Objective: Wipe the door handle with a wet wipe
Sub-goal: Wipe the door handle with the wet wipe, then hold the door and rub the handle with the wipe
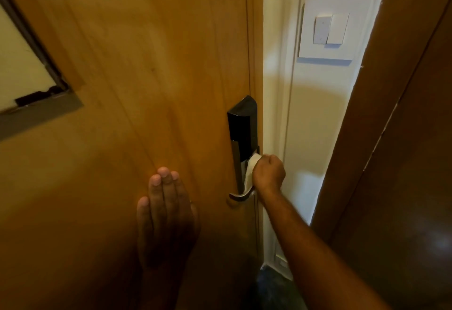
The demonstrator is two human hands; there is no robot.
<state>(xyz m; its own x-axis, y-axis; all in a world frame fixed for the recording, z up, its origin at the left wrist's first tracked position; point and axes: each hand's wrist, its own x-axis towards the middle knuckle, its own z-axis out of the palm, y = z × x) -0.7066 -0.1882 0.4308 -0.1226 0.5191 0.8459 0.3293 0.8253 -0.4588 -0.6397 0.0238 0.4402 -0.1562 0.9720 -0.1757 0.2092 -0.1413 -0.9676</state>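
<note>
A silver lever door handle (238, 195) sticks out from a long lock plate with a black upper housing (242, 123) near the right edge of the wooden door (146, 65). My right hand (269, 174) is closed around a white wet wipe (250, 171) and presses it against the plate just above the lever. The wipe hangs down along the plate, and my fist hides the handle's pivot. My left hand (166, 212) lies flat on the door to the left of the handle, fingers together and pointing up, holding nothing.
Beyond the door's edge stands a cream wall (313, 114) with a white double light switch (330, 29). A dark brown wooden panel (403, 163) fills the right side. A framed notice (22, 65) is fixed on the door at upper left. Dark floor shows at the bottom.
</note>
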